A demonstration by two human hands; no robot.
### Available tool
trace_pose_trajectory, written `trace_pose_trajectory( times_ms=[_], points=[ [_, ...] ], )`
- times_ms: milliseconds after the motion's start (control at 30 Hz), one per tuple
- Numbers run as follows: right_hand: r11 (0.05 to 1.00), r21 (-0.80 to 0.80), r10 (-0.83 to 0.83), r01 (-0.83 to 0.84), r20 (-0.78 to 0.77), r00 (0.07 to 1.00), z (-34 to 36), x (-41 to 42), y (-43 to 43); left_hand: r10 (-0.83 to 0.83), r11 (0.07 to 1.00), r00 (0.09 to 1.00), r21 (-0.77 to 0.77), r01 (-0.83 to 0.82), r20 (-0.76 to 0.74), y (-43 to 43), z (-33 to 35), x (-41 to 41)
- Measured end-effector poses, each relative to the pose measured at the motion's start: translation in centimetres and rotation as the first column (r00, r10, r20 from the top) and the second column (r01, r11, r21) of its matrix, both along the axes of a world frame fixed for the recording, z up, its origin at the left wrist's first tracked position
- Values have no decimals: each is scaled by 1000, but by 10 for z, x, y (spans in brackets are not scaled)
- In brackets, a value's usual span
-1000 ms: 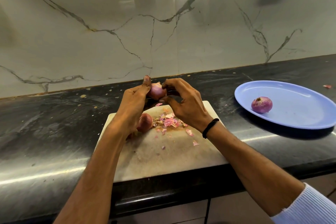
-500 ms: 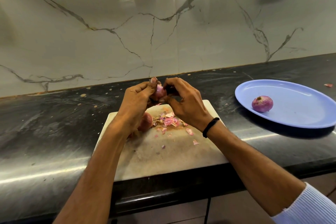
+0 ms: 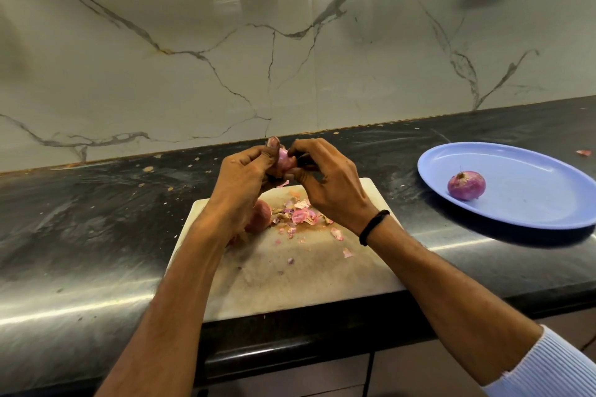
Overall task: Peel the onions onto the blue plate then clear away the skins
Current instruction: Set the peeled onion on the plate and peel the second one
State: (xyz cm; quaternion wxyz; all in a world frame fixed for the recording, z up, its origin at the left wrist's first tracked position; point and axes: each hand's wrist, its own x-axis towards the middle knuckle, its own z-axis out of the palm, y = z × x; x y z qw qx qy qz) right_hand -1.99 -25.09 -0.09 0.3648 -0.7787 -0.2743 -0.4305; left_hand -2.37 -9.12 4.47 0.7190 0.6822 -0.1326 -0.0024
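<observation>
The small red onion point(image 3: 285, 160) was gripped in the left hand point(image 3: 245, 177) while the right hand point(image 3: 329, 184) pinched its skin, above the chopping board's point(image 3: 290, 284) far edge. Skins point(image 3: 300, 214) were piled below, beside another onion point(image 3: 259, 216). A peeled onion point(image 3: 466, 185) sat on the blue plate point(image 3: 532, 203), right. The danger was a slick bulb squirting free and rolling across the worktop point(image 3: 96, 219).

Curled (both) — left hand point(image 3: 245, 177), right hand point(image 3: 329, 187)
</observation>
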Motion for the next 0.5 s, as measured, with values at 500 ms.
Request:
trace_pose_trajectory(
  times_ms=[500],
  points=[
    [997, -49, -64, 64, -9, 998, -4, 4, -2, 32, 999, 999, 26, -32, -8, -1, -3, 3]
  ],
)
